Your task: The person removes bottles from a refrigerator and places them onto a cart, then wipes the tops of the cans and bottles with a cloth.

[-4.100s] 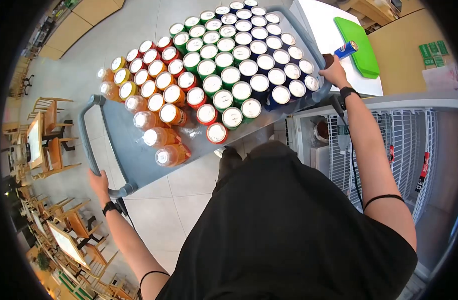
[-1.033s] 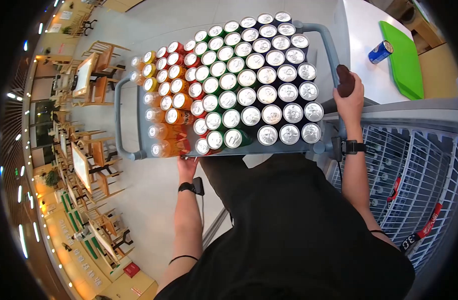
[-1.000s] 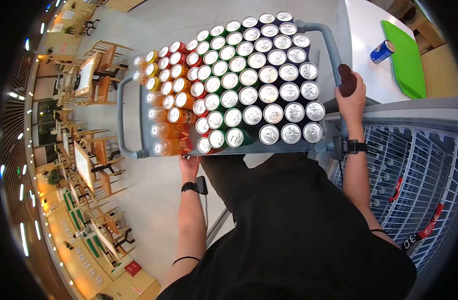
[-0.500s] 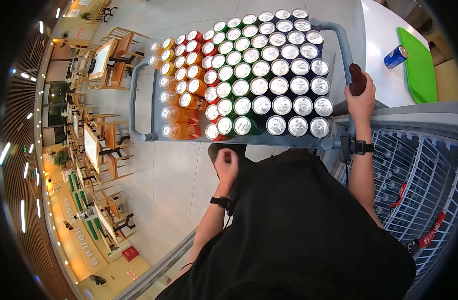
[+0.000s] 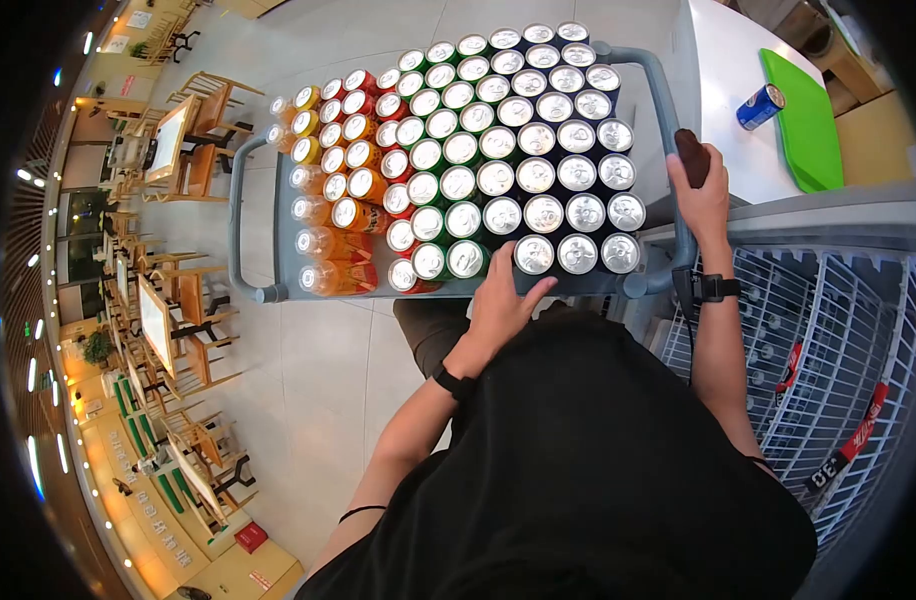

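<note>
A grey cart (image 5: 286, 240) carries rows of upright drink cans. My left hand (image 5: 498, 312) is at its near edge, thumb stretched away from the fingers. Its fingertips reach between a green can (image 5: 467, 260) and a dark blue can (image 5: 534, 254), touching or nearly touching the blue one. My right hand (image 5: 710, 200) is closed round a dark brown, rounded, elongated thing (image 5: 691, 158), whose kind I cannot make out, beside the cart's handle (image 5: 668, 110). Orange bottles (image 5: 323, 277) stand at the cart's left, and an orange can (image 5: 356, 214) leans among the cans.
On the white counter (image 5: 718, 60) at the right are a green board (image 5: 803, 130) and a blue can (image 5: 760, 107) lying on its side. A wire shopping cart (image 5: 808, 330) stands close on my right. Wooden tables (image 5: 158, 315) and chairs line the far left.
My left hand has moved from beside my body up to the cart's near edge, and its fingers have spread. The cart and counter have shifted slightly left in view. My right hand keeps its hold.
</note>
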A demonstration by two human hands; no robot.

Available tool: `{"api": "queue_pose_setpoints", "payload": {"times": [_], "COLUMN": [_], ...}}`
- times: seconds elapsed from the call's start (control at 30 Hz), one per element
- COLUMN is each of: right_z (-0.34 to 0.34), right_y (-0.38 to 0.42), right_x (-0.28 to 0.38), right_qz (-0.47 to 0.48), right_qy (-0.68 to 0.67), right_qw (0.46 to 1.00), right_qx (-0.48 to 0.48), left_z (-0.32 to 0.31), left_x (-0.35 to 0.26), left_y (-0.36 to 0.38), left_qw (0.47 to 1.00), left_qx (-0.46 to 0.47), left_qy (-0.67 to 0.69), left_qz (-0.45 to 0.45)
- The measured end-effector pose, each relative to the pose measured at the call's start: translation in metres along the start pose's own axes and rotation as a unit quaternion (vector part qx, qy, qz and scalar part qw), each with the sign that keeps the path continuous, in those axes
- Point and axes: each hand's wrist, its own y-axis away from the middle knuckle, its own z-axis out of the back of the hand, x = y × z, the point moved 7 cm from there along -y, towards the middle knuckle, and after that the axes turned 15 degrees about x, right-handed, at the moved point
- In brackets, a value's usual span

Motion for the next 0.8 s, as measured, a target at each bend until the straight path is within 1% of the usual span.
{"api": "queue_pose_setpoints", "payload": {"times": [0.03, 0.07, 0.1, 0.13, 0.17, 0.23, 0.3, 0.37, 0.43, 0.47, 0.53, 0.57, 0.63, 0.67, 0.7, 0.73, 0.77, 0.8], "right_z": [0.005, 0.011, 0.018, 0.025, 0.033, 0.039, 0.022, -0.015, -0.068, -0.077, -0.079, -0.079, -0.069, -0.058, -0.059, -0.066, -0.073, -0.086], "right_y": [0.0, 0.0, 0.002, 0.009, 0.016, 0.034, 0.051, 0.072, 0.094, 0.096, 0.097, 0.095, 0.086, 0.085, 0.086, 0.093, 0.101, 0.111], "right_x": [0.001, 0.007, 0.02, 0.035, 0.057, 0.116, 0.156, 0.186, 0.186, 0.184, 0.185, 0.188, 0.193, 0.203, 0.205, 0.208, 0.21, 0.203], "right_qz": [0.003, 0.037, 0.07, 0.097, 0.099, 0.239, 0.258, 0.32, 0.36, 0.362, 0.405, 0.41, 0.4, 0.403, 0.405, 0.431, 0.455, 0.457], "right_qy": [0.003, -0.036, -0.076, -0.111, -0.111, -0.179, -0.176, -0.072, 0.08, 0.08, 0.074, 0.074, -0.005, -0.018, -0.017, 0.007, 0.031, 0.081], "right_qw": [1.0, 0.999, 0.995, 0.989, 0.989, 0.952, 0.935, 0.923, 0.877, 0.877, 0.883, 0.881, 0.886, 0.889, 0.888, 0.867, 0.846, 0.835], "right_qx": [-0.003, -0.006, -0.007, -0.017, -0.017, 0.064, 0.168, 0.199, 0.308, 0.307, 0.226, 0.227, 0.235, 0.218, 0.219, 0.249, 0.277, 0.296], "left_z": [-0.001, -0.002, -0.002, -0.002, -0.003, -0.004, -0.007, -0.007, -0.007, -0.005, -0.003, -0.002, -0.002, -0.004, -0.005, -0.006, -0.009, -0.011], "left_x": [-0.002, -0.002, -0.001, 0.0, 0.001, 0.006, 0.008, 0.007, 0.01, 0.007, 0.002, 0.0, 0.001, 0.001, 0.002, 0.004, 0.009, 0.013], "left_y": [-0.003, -0.004, -0.006, -0.007, -0.007, -0.008, -0.008, -0.011, -0.012, -0.012, -0.011, -0.011, -0.011, -0.011, -0.011, -0.01, -0.011, -0.012], "left_qw": [0.998, 0.998, 0.998, 0.999, 0.999, 0.999, 0.999, 0.998, 0.996, 0.995, 0.995, 0.995, 0.994, 0.993, 0.991, 0.991, 0.995, 0.997], "left_qx": [-0.003, -0.027, -0.031, -0.023, -0.013, -0.016, -0.018, -0.017, -0.026, -0.03, -0.029, -0.025, -0.034, -0.037, -0.041, -0.044, -0.018, 0.008], "left_qy": [-0.057, -0.051, -0.051, -0.027, -0.003, -0.003, -0.001, -0.016, -0.012, -0.001, 0.002, 0.004, -0.001, -0.005, -0.009, -0.009, -0.003, 0.003], "left_qz": [0.006, -0.018, -0.02, -0.026, -0.031, -0.034, -0.035, -0.05, -0.089, -0.097, -0.095, -0.093, -0.103, -0.114, -0.124, -0.124, -0.1, -0.077]}}
